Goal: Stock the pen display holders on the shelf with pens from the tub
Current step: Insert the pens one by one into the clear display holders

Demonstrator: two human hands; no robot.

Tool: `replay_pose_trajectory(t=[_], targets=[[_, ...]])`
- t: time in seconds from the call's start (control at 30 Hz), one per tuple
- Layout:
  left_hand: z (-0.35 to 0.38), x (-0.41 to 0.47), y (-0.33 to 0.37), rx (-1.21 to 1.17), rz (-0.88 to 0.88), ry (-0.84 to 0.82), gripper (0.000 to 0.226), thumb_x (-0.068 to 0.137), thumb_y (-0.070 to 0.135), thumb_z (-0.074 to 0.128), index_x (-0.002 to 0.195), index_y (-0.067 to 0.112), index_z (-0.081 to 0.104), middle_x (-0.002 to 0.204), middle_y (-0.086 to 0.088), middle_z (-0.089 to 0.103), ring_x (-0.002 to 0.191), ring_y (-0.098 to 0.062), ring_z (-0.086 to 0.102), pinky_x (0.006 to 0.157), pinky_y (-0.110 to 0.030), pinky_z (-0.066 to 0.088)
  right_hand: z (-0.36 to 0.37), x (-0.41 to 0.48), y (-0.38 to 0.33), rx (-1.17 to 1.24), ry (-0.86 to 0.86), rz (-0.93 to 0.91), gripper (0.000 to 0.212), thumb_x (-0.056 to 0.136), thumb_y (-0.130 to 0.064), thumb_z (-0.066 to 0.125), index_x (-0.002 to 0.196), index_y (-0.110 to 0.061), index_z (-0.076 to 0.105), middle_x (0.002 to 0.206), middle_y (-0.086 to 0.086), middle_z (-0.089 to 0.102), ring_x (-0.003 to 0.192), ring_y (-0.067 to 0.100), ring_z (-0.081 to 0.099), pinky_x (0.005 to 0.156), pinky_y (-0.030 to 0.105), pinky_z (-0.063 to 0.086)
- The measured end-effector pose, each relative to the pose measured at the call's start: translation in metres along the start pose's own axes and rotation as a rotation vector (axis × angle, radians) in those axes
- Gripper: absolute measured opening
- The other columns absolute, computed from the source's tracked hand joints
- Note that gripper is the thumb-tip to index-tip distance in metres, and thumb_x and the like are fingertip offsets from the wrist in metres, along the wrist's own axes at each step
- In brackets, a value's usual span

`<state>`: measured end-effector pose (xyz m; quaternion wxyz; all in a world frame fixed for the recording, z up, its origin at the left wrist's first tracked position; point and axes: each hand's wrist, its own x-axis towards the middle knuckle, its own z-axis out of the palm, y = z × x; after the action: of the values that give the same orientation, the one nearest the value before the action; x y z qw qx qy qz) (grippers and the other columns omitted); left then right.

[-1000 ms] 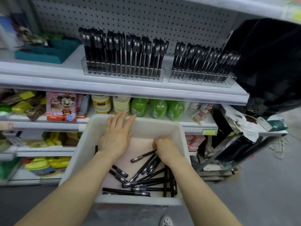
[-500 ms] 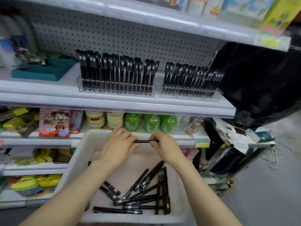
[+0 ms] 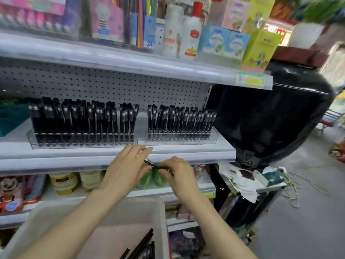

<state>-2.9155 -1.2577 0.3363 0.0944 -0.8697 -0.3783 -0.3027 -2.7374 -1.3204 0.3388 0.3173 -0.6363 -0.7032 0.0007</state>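
- Judging by the rows, both holders are almost full: the left holder [image 3: 82,143], above the left hand [image 3: 127,169], shows a few thin gaps, and the right holder [image 3: 181,141] stands above the right hand [image 3: 180,174]
- The hands are close together and both pinch one black pen [image 3: 155,166], just below the shelf [image 3: 74,156] edge; it is not yet placed
- The tub [image 3: 160,212], under the forearms, holds several loose pens [image 3: 143,243]

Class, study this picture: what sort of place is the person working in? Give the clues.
Most likely a small shop's stationery aisle. Clues: metal shelves backed by pegboard, clear display holders packed with identical black pens, and a yellow price label on the upper shelf edge.
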Motion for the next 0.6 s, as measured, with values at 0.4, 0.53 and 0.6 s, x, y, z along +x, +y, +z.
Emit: replay_pose_trajectory(t=[0.4, 0.53, 0.6], targets=[[0.066, 0.112, 0.047, 0.048, 0.014, -0.077, 0.053, 0.086, 0.024, 0.071, 0.135, 0.01, 0.055, 0.13, -0.01, 0.057, 0.118, -0.032, 0.053, 0.1, -0.045, 0.045, -0.09, 0.071, 0.133, 0.147, 0.487, 0.358, 0.015, 0.095, -0.027, 0.06, 0.102, -0.015, 0.065, 0.082, -0.009, 0.064, 0.079, 0.01, 0.061, 0.078, 0.032, 0.051], [0.079, 0.119, 0.048, 0.094, -0.03, -0.078, 0.052, 0.086, 0.023, 0.07, 0.134, 0.01, 0.055, 0.128, -0.01, 0.057, 0.115, -0.032, 0.052, 0.099, -0.046, 0.045, -0.111, 0.102, 0.16, 0.147, 0.617, 0.386, 0.018, 0.096, -0.029, 0.057, 0.104, -0.014, 0.064, 0.081, -0.006, 0.064, 0.077, 0.014, 0.061, 0.075, 0.033, 0.051], [0.081, 0.12, 0.048, 0.115, -0.048, -0.076, 0.051, 0.086, 0.022, 0.069, 0.134, 0.011, 0.056, 0.126, -0.008, 0.057, 0.113, -0.031, 0.052, 0.098, -0.045, 0.045, -0.113, 0.114, 0.17, 0.15, 0.637, 0.387, 0.02, 0.097, -0.028, 0.056, 0.106, -0.012, 0.064, 0.083, -0.003, 0.065, 0.079, 0.017, 0.062, 0.074, 0.032, 0.049]])
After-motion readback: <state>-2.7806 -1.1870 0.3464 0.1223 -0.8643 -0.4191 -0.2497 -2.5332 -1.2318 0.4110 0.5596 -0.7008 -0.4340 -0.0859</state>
